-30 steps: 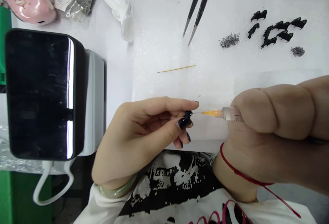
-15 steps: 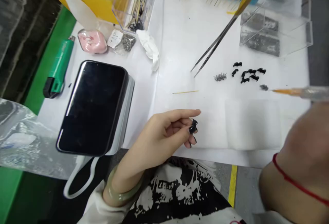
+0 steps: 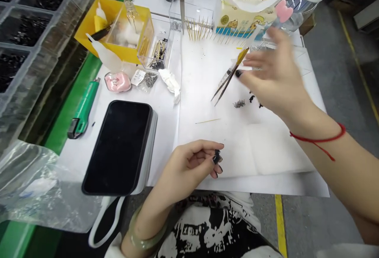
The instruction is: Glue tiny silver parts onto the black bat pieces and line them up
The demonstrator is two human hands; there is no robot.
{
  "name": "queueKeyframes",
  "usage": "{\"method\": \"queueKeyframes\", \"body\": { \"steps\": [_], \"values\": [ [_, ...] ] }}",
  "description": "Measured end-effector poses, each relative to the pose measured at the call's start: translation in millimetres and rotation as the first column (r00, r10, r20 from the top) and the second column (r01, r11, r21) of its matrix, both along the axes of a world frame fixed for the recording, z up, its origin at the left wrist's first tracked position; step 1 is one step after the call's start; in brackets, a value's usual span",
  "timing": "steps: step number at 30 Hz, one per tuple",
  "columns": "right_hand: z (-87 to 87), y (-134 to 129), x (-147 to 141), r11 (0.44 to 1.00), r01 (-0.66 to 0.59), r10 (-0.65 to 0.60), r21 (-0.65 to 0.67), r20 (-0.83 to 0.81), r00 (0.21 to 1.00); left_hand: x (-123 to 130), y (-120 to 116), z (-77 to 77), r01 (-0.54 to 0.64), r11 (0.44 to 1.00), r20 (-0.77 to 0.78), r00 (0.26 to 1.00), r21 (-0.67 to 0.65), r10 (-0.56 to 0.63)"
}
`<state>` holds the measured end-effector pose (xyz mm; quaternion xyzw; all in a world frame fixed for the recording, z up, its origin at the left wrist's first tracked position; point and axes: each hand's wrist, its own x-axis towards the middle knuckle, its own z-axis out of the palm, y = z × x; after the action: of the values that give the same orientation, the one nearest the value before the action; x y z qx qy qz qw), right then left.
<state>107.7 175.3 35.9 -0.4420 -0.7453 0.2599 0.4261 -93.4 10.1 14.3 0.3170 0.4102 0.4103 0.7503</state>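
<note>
My left hand (image 3: 192,165) is near the front edge of the white paper, thumb and fingertips pinched on a small black piece (image 3: 217,152). My right hand (image 3: 275,78) is raised over the right side, slightly blurred, fingers stretched out and apart. Close by its thumb are the tweezers (image 3: 228,79), with dark tips pointing down-left and a gold-coloured handle; whether the fingers touch them I cannot tell. Beside the tweezers is a slim clear tool (image 3: 222,78). A small grey tangled heap (image 3: 239,103) and a few black pieces (image 3: 252,98) lie near, others hidden by my right hand.
A thin yellow stick (image 3: 207,121) lies on the paper. On the left are a phone (image 3: 118,147), a green cutter (image 3: 84,108), a pink case (image 3: 117,81) and a crumpled tissue (image 3: 170,83). Behind stand toothpicks (image 3: 197,29), a tissue pack (image 3: 242,11) and a yellow box (image 3: 130,54).
My right hand has come in from the lower right to beside the tweezers, without the orange-tipped tool it held. The view has shifted, showing more at the back. My left hand keeps its pinch.
</note>
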Motion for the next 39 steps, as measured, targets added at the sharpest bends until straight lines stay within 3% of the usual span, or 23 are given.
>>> {"method": "queueKeyframes", "body": {
  "steps": [2,3,6,9,15,21,23,25,26,28,33,39],
  "values": [
    [16.5,-23.1,7.1,0.987,0.114,-0.108,0.111,-0.061,0.992,-1.1,-0.9,-0.9,0.011,1.000,0.000,1.000,0.001,-0.011],
    [21.8,-33.7,7.2,0.993,0.088,-0.085,0.084,-0.038,0.996,-1.4,-1.4,-0.9,0.011,1.000,0.000,1.000,-0.001,-0.011],
    [21.0,-51.3,-4.7,0.981,-0.097,0.119,-0.169,0.124,0.985,-1.7,-2.7,1.0,0.013,1.000,-0.002,1.000,-0.020,-0.013],
    [7.3,-44.4,-23.0,0.945,-0.134,0.207,-0.299,0.229,0.951,-1.2,-3.5,4.6,0.022,0.999,-0.019,1.000,-0.045,-0.023],
    [-1.0,-28.0,-32.4,0.936,-0.104,0.199,-0.337,0.260,0.945,0.8,-2.4,7.5,0.015,0.998,-0.031,0.999,-0.061,-0.017],
    [11.5,-56.1,-1.9,0.982,-0.147,0.141,-0.117,-0.058,0.988,2.8,-0.8,7.9,0.001,0.996,-0.016,1.000,-0.089,-0.002],
    [21.6,-68.4,14.4,0.982,-0.134,0.132,-0.135,-0.020,0.991,2.5,-1.1,8.8,0.004,0.995,-0.007,1.000,-0.097,-0.004],
    [29.3,-81.8,29.7,0.957,-0.181,0.201,-0.226,0.068,0.977,1.8,-1.2,9.7,0.007,0.994,0.013,1.000,-0.110,-0.005],
    [31.0,-88.7,35.7,0.912,-0.304,0.353,-0.277,0.147,0.924,1.3,-1.1,10.0,0.010,0.992,0.022,1.000,-0.123,-0.008],
    [29.2,-102.1,43.3,0.861,-0.382,0.477,-0.335,0.274,0.835,0.2,-0.7,10.3,0.026,0.989,0.030,0.999,-0.146,-0.022],
    [10.7,-125.4,50.5,0.886,-0.308,0.444,-0.346,0.444,0.778,-2.0,0.0,9.7,0.067,0.986,0.014,0.998,-0.156,-0.066],
    [-0.7,-126.0,64.4,0.872,-0.370,0.473,-0.322,0.360,0.804,-2.9,-1.0,9.5,0.083,0.987,0.013,0.997,-0.139,-0.082]
  ]
}}
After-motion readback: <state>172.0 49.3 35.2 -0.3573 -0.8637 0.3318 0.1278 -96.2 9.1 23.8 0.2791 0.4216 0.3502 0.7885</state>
